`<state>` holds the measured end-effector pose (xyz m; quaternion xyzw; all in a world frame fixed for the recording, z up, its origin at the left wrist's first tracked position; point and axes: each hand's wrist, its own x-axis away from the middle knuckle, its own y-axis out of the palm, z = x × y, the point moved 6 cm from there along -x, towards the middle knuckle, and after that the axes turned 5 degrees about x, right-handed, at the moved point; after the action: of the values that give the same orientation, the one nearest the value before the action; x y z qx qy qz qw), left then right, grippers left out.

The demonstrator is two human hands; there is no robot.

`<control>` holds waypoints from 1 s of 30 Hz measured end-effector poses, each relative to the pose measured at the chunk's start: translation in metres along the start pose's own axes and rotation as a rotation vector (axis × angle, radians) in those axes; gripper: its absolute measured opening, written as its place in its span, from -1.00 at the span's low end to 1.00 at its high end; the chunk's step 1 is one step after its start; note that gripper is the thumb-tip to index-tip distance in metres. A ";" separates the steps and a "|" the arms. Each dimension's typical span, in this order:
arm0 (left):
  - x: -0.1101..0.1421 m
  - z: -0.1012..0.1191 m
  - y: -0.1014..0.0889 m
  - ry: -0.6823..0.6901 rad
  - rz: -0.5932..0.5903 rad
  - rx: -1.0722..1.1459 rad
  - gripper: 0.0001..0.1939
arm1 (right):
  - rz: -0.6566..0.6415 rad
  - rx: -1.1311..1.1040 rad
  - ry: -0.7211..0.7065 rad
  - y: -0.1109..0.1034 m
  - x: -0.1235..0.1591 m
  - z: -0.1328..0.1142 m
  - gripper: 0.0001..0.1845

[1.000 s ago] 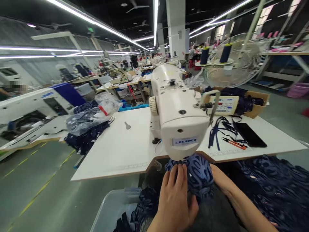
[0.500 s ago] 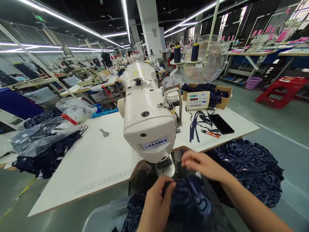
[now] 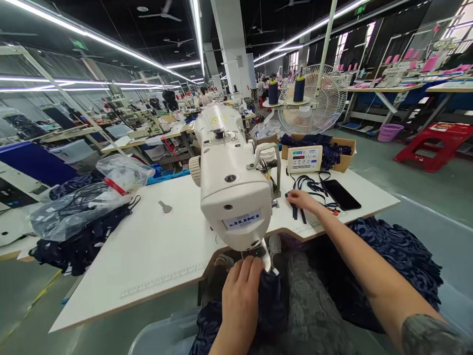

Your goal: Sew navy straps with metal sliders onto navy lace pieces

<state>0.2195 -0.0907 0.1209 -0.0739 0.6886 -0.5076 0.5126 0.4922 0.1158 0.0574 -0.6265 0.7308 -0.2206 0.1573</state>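
Note:
My left hand (image 3: 242,283) is closed on a navy patterned fabric piece (image 3: 271,301), holding its upper edge under the head of the white sewing machine (image 3: 236,197). The fingertips are close to the needle area, which the hand partly hides. My right hand (image 3: 302,201) reaches over the tabletop to the right of the machine, fingers pressed together above several narrow navy straps (image 3: 303,216). A small dark bit shows at its fingertips; what it is I cannot make out.
A black phone (image 3: 342,194) and orange-handled snips (image 3: 334,212) lie by the straps. Behind them stand a control panel (image 3: 304,159) and a cardboard box (image 3: 347,155). Navy fabric (image 3: 399,261) is heaped at right. Bagged material (image 3: 77,212) lies left, near a grey metal piece (image 3: 165,207).
My right hand has left the fabric on my lap and moved up and forward to the straps. My left hand has brought the fabric forward to the needle area.

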 end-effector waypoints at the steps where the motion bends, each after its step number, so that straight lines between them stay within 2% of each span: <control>1: 0.001 0.001 -0.001 -0.001 -0.008 -0.002 -0.79 | 0.046 -0.100 -0.044 -0.014 -0.009 -0.013 -0.75; 4: 0.004 0.005 -0.003 -0.025 -0.020 -0.048 -0.67 | 0.276 -0.418 -0.206 -0.072 -0.029 -0.057 -0.78; 7: 0.005 0.007 -0.005 -0.071 -0.004 -0.025 -0.75 | 0.528 -0.733 -0.357 -0.130 -0.029 -0.089 -0.79; 8: 0.006 0.006 -0.005 -0.091 0.002 -0.003 -0.77 | 0.609 -0.972 -0.413 -0.144 -0.024 -0.091 -0.80; 10: 0.007 0.005 -0.006 -0.120 0.013 0.040 -0.77 | 0.611 -1.208 -0.387 -0.148 -0.010 -0.091 -0.77; 11: 0.007 0.004 -0.006 -0.123 0.017 0.055 -0.76 | 0.546 -1.233 -0.324 -0.140 -0.002 -0.089 -0.75; 13: 0.007 0.003 -0.007 -0.105 0.016 0.088 -0.77 | 0.336 -1.132 -0.169 -0.107 0.020 -0.082 -0.70; 18: 0.006 0.001 -0.011 -0.035 0.007 0.176 -0.81 | -0.048 -0.969 0.017 0.001 0.100 -0.056 -0.82; 20: 0.006 0.000 -0.012 -0.013 -0.003 0.215 -0.80 | -0.213 -0.924 0.088 0.040 0.130 -0.047 -0.74; 22: 0.006 0.000 -0.013 0.005 -0.013 0.271 -0.79 | -0.395 -0.844 0.138 0.069 0.155 -0.043 -0.64; 25: 0.006 -0.003 -0.012 -0.001 -0.029 0.348 -0.79 | -0.529 -0.649 0.068 0.086 0.175 -0.045 -0.60; 28: 0.008 -0.009 -0.010 -0.047 -0.030 0.420 -0.79 | -0.530 -0.456 -0.059 0.084 0.177 -0.052 -0.60; 30: 0.010 -0.015 -0.009 -0.089 -0.017 0.487 -0.79 | -0.498 -0.371 -0.092 0.081 0.174 -0.053 -0.61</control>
<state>0.1994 -0.0921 0.1207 0.0235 0.5221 -0.6591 0.5408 0.3680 -0.0389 0.0683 -0.8136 0.5748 -0.0866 0.0143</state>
